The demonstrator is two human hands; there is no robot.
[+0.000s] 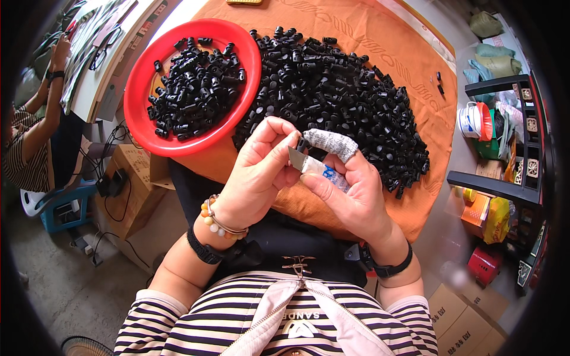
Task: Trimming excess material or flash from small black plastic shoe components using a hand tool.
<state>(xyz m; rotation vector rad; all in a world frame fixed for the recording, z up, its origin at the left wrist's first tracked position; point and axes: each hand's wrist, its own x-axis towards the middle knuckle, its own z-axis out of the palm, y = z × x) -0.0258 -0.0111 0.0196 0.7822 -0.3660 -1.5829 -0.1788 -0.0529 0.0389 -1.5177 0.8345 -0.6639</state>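
Note:
My left hand point(255, 163) is closed, pinching a small black plastic part point(302, 144) between thumb and fingertips. In my right hand point(359, 193) is a short knife with a flat metal blade point(297, 159) and a handle wrapped in white and blue point(323, 169). The blade lies close against the black part; whether it cuts in cannot be made out. A grey knitted finger cover point(331, 143) sleeves my right index finger. Just beyond both hands spreads a large heap of black plastic parts point(350, 107). To its left, a red round tray point(133, 113) holds more of them.
An orange cloth point(386, 35) covers the table, with a few loose parts point(440, 89) at its right. Another person's arm point(44, 121) shows at far left, above a blue stool point(59, 207). A cardboard box point(133, 184) stands left; a black shelf point(496, 184) and buckets point(472, 120) stand right.

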